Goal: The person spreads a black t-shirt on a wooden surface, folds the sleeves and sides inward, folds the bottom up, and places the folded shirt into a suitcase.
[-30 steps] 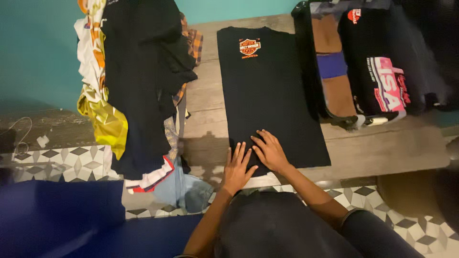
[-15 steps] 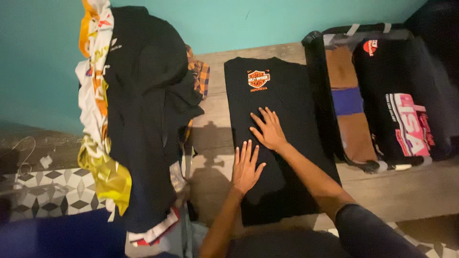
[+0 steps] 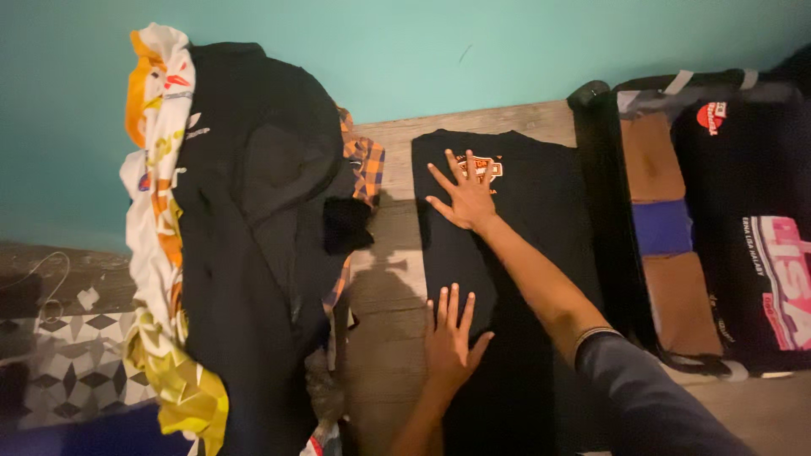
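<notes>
Shirt: a black T-shirt (image 3: 515,279) folded into a long strip lay flat on the wooden bench (image 3: 384,321), under both hands.
Right hand: the right hand (image 3: 463,192) pressed flat, fingers spread, on the far end of the shirt, partly covering an orange chest logo (image 3: 488,167).
Left hand: the left hand (image 3: 450,339) lay flat and open on the near part of the shirt, at its left edge; the two hands were well apart, neither gripping cloth.
Left of the hands: a heap of clothes (image 3: 245,245), mostly black with a white-orange-yellow printed garment (image 3: 160,211) and a checked orange piece (image 3: 363,165), sat just beside the shirt, leaving a narrow strip of bare wood between.
Right of the hands: an open black suitcase (image 3: 608,211) holding folded brown, blue and black garments touched or nearly touched the shirt's right edge.
Beyond: a teal wall (image 3: 422,51) closed the bench just past the right fingertips.
Open room: bare wood showed only on the strip left of the shirt; patterned floor tiles (image 3: 68,371) lay farther left.
</notes>
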